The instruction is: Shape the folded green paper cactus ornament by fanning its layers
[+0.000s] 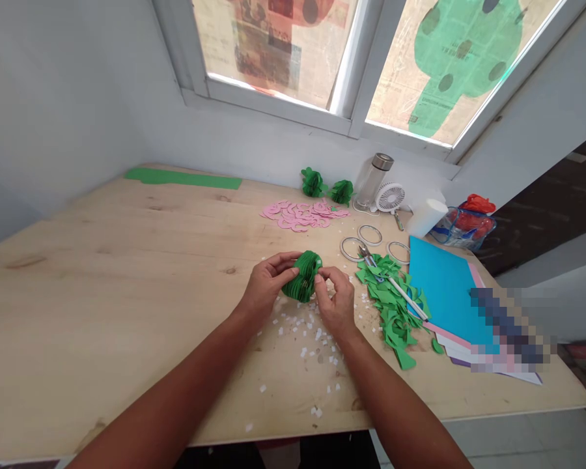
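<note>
Between my hands, a little above the wooden table (176,280), is a green layered paper ornament (300,279) with many stacked leaves. My left hand (268,280) grips its left side, thumb in front and fingers behind. At its right edge, the thumb and forefinger of my right hand (336,296) are pinched together near a small white patch on the paper. Whether a tiny scrap is in that pinch cannot be made out. Small white paper bits (317,335) are scattered on the table beneath both hands.
Green paper scraps (393,306), pliers (368,256), a white pen (407,298) and several tape rolls (370,235) lie to the right, beside blue sheets (444,286). Behind are pink cutouts (300,215), two green ornaments (312,184), a glass bottle (371,182) and a fan (389,197).
</note>
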A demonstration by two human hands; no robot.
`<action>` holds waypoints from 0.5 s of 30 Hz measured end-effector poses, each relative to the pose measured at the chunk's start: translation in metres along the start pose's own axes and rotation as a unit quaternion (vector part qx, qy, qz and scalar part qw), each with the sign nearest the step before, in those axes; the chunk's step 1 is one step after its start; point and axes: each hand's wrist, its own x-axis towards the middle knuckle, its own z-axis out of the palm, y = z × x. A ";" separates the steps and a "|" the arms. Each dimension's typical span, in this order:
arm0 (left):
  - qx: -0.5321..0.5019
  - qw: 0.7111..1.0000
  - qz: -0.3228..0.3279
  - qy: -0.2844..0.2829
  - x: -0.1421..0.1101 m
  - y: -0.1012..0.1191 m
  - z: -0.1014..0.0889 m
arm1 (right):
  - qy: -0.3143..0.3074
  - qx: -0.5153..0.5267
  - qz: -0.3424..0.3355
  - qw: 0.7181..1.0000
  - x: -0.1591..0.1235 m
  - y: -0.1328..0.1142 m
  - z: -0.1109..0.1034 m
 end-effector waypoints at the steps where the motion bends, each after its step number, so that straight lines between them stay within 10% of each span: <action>1: -0.009 1.000 -0.003 0.002 0.001 0.000 0.000 | 0.004 0.002 0.002 1.000 0.000 0.000 0.000; 15: -0.060 0.997 -0.056 -0.010 0.002 -0.001 -0.001 | 0.012 0.057 0.018 0.998 0.000 -0.001 -0.002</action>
